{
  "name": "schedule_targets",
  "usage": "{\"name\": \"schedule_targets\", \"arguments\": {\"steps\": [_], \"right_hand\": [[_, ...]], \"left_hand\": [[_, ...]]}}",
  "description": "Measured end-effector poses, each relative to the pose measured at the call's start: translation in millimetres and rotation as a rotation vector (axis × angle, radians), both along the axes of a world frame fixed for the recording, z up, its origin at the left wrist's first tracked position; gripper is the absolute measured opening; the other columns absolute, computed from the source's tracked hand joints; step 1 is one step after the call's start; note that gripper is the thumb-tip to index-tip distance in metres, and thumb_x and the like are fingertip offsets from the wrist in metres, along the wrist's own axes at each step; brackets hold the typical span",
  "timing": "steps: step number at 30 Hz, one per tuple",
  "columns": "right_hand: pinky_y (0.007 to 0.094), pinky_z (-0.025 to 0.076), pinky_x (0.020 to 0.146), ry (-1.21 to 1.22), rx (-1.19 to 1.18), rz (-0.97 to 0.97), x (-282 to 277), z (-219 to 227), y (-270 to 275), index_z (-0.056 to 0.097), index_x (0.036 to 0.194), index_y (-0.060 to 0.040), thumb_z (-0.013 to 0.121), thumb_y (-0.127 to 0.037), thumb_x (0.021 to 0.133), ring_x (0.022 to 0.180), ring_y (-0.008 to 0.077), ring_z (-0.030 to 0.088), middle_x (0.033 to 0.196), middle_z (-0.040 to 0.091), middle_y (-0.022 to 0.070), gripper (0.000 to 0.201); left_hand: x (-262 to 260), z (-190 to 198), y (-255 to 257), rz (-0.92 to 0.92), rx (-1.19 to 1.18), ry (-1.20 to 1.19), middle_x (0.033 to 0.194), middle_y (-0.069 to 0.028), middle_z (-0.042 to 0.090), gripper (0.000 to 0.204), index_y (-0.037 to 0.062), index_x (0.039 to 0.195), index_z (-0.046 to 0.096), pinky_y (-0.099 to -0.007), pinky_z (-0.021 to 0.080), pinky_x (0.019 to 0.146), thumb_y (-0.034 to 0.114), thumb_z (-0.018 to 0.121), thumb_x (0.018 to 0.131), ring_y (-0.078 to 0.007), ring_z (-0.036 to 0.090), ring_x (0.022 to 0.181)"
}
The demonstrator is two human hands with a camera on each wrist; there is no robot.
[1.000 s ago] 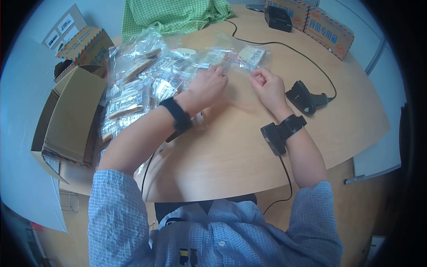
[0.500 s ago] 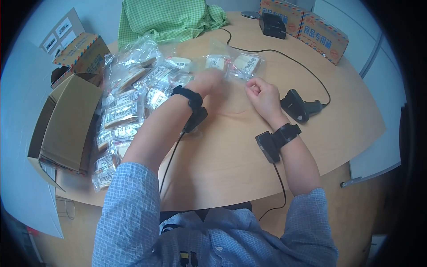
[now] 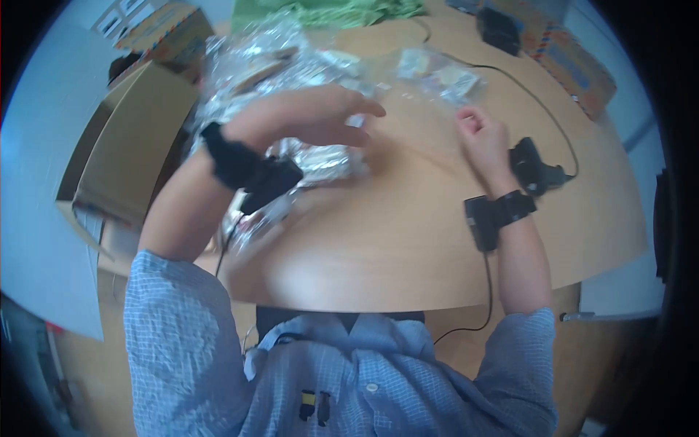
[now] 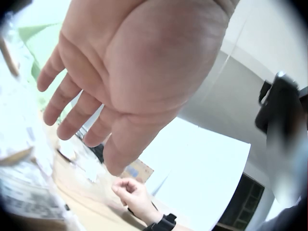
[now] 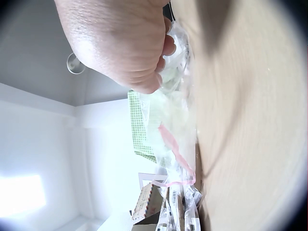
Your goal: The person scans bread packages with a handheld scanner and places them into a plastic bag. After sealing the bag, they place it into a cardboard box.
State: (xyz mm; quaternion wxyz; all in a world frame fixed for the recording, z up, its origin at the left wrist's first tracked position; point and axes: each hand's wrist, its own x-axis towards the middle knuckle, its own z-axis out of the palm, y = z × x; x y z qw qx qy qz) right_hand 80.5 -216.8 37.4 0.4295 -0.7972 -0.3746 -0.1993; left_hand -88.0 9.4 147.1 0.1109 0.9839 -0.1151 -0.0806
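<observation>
Over the right side of a pile of clear plastic packets (image 3: 328, 164), my left hand (image 3: 331, 116) is raised with its fingers extended and nothing in them. Its bare palm fills much of the left wrist view. My right hand (image 3: 486, 142) rests low at the table, fingers loosely curled, with nothing seen in its grasp. Just beyond that hand lie two separate clear packets with pale contents, one on the left (image 3: 413, 64) and one on the right (image 3: 460, 84). A black handheld scanner (image 3: 537, 167) lies beside the right wrist. The right wrist view shows a pink strip (image 5: 174, 147) among clear plastic.
An open cardboard box (image 3: 138, 138) stands at the table's left edge, another carton (image 3: 171, 36) behind it. Green checked cloth (image 3: 328, 13) lies at the back. Cartons (image 3: 575, 65) and a black device (image 3: 499, 31) stand back right. The scanner's cable crosses the table.
My left hand has moved from near the two separate packets leftward over the pile, its fingers now spread. The right hand keeps its curled pose; the head view has shifted.
</observation>
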Motion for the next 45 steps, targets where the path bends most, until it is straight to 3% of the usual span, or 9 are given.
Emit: {"name": "schedule_targets", "arguments": {"steps": [6,11,15,17,21,24,30,39,45], "right_hand": [[0.0214,0.036,0.051,0.073,0.003,0.056,17.2,-9.3,-3.8,0.060,0.081,-0.0029,0.061,-0.011,0.080,0.055,0.0046,0.040,0.056,0.044,-0.0016,0.008],[0.0182,0.034,0.052,0.094,0.024,0.135,22.0,-15.5,-4.3,0.058,0.083,-0.0010,0.060,-0.009,0.082,0.057,0.0026,0.038,0.060,0.043,-0.0055,0.008],[0.0173,0.032,0.052,0.160,-0.010,0.135,15.4,-10.9,-3.9,0.058,0.084,-0.0012,0.058,-0.009,0.083,0.058,0.0014,0.036,0.062,0.041,-0.0069,0.008],[0.0173,0.033,0.053,0.191,-0.029,0.112,7.7,-6.8,-1.2,0.058,0.084,-0.0013,0.058,-0.010,0.083,0.059,0.0016,0.038,0.063,0.044,-0.0062,0.008],[0.0195,0.039,0.056,0.170,0.014,0.093,4.8,-9.5,0.2,0.059,0.085,-0.0016,0.060,-0.011,0.082,0.060,0.0041,0.044,0.063,0.049,-0.0033,0.010],[0.0216,0.040,0.055,0.109,0.032,0.058,0.0,-7.4,-0.2,0.060,0.085,-0.0019,0.061,-0.010,0.080,0.059,0.0056,0.046,0.062,0.052,-0.0008,0.009],[0.0229,0.038,0.049,0.124,-0.005,0.132,-9.2,7.0,0.3,0.061,0.076,-0.0016,0.062,-0.008,0.074,0.052,0.0049,0.043,0.053,0.047,-0.0032,0.007],[0.0184,0.036,0.049,0.469,-0.123,0.343,-1.8,24.7,-14.4,0.060,0.070,-0.0018,0.062,-0.008,0.070,0.053,0.0020,0.041,0.057,0.049,-0.0056,0.007],[0.0181,0.037,0.051,0.376,-0.212,0.346,7.9,13.2,-17.4,0.057,0.072,-0.0038,0.060,-0.006,0.071,0.055,0.0020,0.044,0.061,0.050,-0.0059,0.004]], "left_hand": [[-169.3,18.9,45.6,0.294,-0.172,-0.205,0.123,-0.0147,0.050,0.061,0.0047,0.125,0.045,-0.0377,0.037,0.097,0.022,0.070,0.072,-0.0294,0.047,0.115],[-264.5,-36.6,52.3,0.635,0.003,-0.192,0.136,-0.0177,0.032,0.087,0.0154,0.131,0.040,-0.0408,0.033,0.101,0.016,0.081,0.054,-0.0342,0.034,0.124],[-269.8,-88.5,51.3,0.817,-0.045,-0.291,0.141,-0.0143,0.026,0.077,0.0159,0.134,0.035,-0.0377,0.035,0.100,0.008,0.071,0.067,-0.0322,0.038,0.122],[-263.6,-89.4,46.6,0.803,0.074,-0.359,0.136,-0.0153,0.035,0.062,0.0139,0.132,0.038,-0.0375,0.036,0.098,0.002,0.060,0.076,-0.0343,0.040,0.119],[-271.0,-86.4,51.5,0.868,-0.266,-0.822,0.112,-0.0136,0.055,0.038,0.0044,0.122,0.047,-0.0294,0.042,0.085,0.005,0.052,0.084,-0.0207,0.052,0.099],[-259.9,-67.2,24.6,0.867,-0.639,-0.874,0.100,-0.0111,0.061,0.031,-0.0026,0.118,0.048,-0.0247,0.045,0.077,0.006,0.047,0.088,-0.0110,0.055,0.090],[-152.5,-42.5,-24.9,0.540,-1.509,-0.080,0.105,-0.0068,0.057,0.032,-0.0017,0.116,0.049,-0.0238,0.044,0.080,0.017,0.050,0.090,-0.0099,0.054,0.094],[29.9,-66.9,-37.7,0.668,-1.685,0.396,0.094,-0.0130,0.063,0.029,-0.0056,0.103,0.054,-0.0265,0.055,0.057,0.020,0.049,0.090,-0.0161,0.065,0.073],[57.1,-73.4,-10.4,0.548,-1.548,0.313,0.103,-0.0119,0.061,0.030,-0.0035,0.111,0.052,-0.0291,0.054,0.073,0.016,0.053,0.089,-0.0194,0.063,0.086]]}}
